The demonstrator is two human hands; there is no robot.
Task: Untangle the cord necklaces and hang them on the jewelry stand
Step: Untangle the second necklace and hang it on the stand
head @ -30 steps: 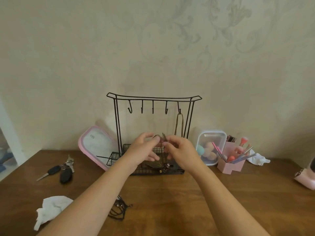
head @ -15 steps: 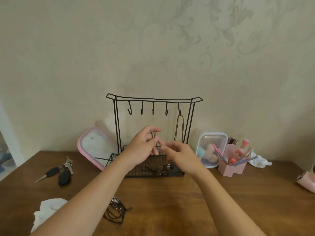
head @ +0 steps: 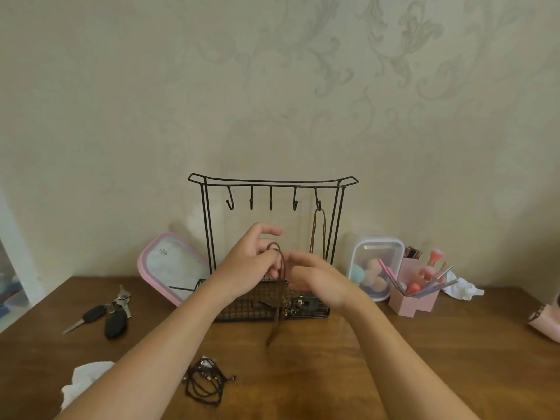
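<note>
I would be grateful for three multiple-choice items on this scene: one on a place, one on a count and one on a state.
1. Where does the tangle of black cords lie?
A. on the table in front of the jewelry stand
B. draped over the stand's top
C. on the floor

2. How many hooks does the stand have?
A. three
B. five
C. seven

3. What is the left hand doing?
A. lying flat on the table
B. pinching a brown cord loop
C. holding scissors

Key:
1 A, the tangle sits on bare wood.
2 B, five hang in a row.
3 B, its fingers close on the loop and the ends dangle.
</note>
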